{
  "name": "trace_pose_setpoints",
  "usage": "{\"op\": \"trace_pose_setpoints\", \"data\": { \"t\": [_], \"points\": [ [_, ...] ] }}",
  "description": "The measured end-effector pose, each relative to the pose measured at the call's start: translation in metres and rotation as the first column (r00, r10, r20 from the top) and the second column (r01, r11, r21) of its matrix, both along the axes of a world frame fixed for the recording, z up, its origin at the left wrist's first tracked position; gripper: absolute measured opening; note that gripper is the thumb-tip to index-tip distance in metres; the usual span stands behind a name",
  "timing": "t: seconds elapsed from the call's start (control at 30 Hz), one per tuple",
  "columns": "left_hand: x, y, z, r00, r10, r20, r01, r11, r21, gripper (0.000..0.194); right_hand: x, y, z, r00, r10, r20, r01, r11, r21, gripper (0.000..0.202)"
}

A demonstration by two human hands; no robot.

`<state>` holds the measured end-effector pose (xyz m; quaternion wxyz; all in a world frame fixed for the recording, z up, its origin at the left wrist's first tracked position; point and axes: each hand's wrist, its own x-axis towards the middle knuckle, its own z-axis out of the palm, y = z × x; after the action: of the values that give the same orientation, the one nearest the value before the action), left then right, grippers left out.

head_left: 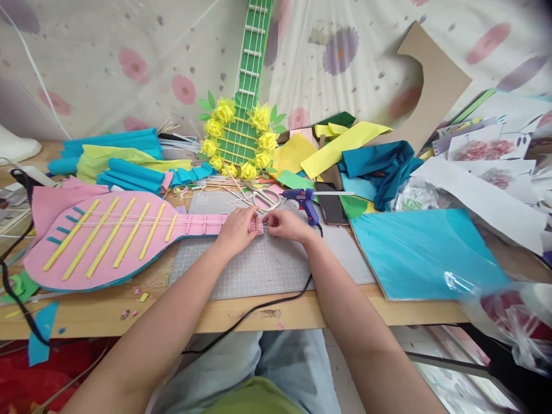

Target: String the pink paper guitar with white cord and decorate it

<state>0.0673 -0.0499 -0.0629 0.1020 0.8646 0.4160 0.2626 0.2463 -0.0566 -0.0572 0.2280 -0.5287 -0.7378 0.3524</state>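
A pink paper instrument (133,215) with yellow bars, blue strips and white strings lies on the table, its body at the left and its neck pointing right. My left hand (236,231) is closed on the end of the neck, thumb and fingers pressed at its edges. Just right of the neck's tip, my right hand (287,224) is in a pinch near the string ends; what lies between its fingertips is too small to make out. Below both hands is a grey cutting mat (259,267).
Behind the hands lie scissors (266,199), a blue glue gun (304,202) and a phone (332,204). A green instrument with yellow flowers (241,138) stands at the back. A blue board (426,250) is at the right. A black cable (259,307) crosses the front edge.
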Motion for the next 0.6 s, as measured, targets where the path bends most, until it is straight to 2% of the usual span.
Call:
{"op": "trace_pose_setpoints", "data": {
  "t": [0.2, 0.4, 0.6],
  "points": [
    [0.000, -0.002, 0.002, 1.000, 0.002, -0.008, -0.002, 1.000, 0.000, 0.056, 0.000, 0.001, 0.004, 0.995, -0.003, 0.099, -0.011, 0.991, 0.136, 0.015],
    [0.000, -0.001, 0.002, 1.000, 0.005, -0.021, -0.005, 1.000, -0.002, 0.054, 0.003, -0.002, 0.008, 1.000, -0.016, -0.006, 0.016, 1.000, 0.009, 0.012],
    [-0.001, 0.001, 0.000, 1.000, -0.012, -0.003, 0.012, 1.000, 0.018, 0.054, 0.011, 0.002, 0.002, 0.988, -0.017, -0.151, 0.006, 0.997, -0.072, 0.011]
  ]
}}
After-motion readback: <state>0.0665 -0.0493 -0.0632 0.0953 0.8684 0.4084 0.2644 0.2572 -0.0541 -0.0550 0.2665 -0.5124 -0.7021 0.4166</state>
